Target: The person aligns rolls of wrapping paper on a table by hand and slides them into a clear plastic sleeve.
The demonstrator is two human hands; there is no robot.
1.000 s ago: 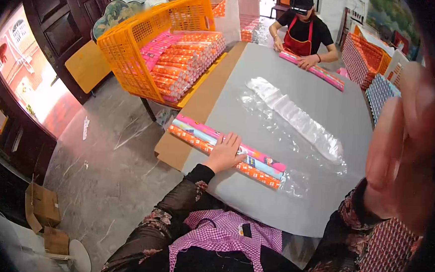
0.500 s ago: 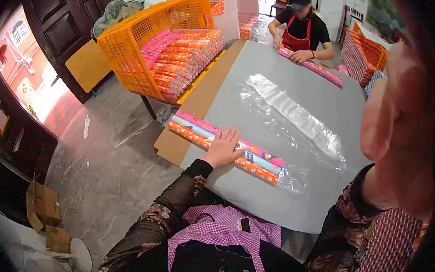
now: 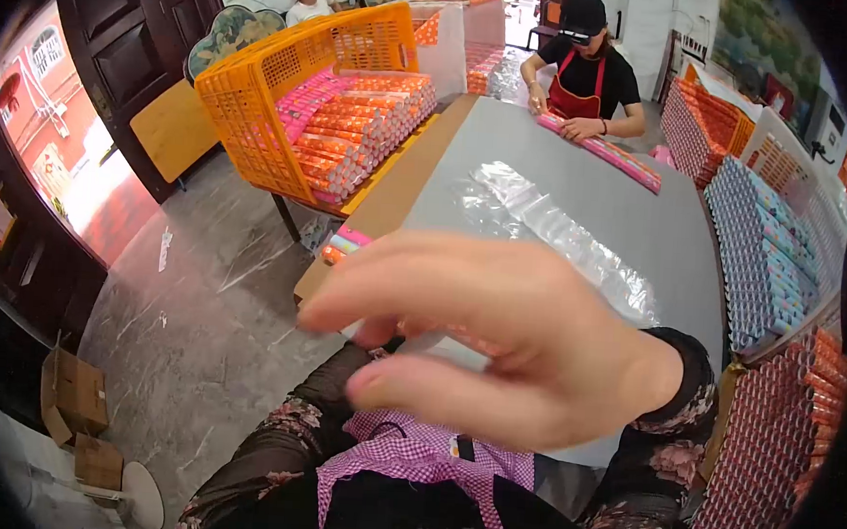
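My right hand (image 3: 497, 337) is raised close to the camera, its thumb apart from the curved fingers and nothing between them. It covers much of the near tabletop. Behind it, only the far-left ends of pink, light blue and orange gift-wrap rolls (image 3: 345, 244) show at the table's left edge. My left sleeve (image 3: 324, 385) reaches toward them, but the left hand and its fingers are hidden. Flat clear plastic sleeves (image 3: 571, 235) lie on the grey tabletop (image 3: 490, 128) beyond my right hand.
Across the table a person in a red apron (image 3: 577, 104) handles pink rolls (image 3: 619, 164). An orange crate (image 3: 257, 138) full of wrapped rolls stands at the left. Blue rolls (image 3: 759, 251) and orange rolls (image 3: 772, 431) are stacked along the right side. Cardboard boxes (image 3: 76, 394) sit on the floor.
My right hand has swung from the right edge leftward across the view, now covering the rolls and my left hand, which rested on them before.
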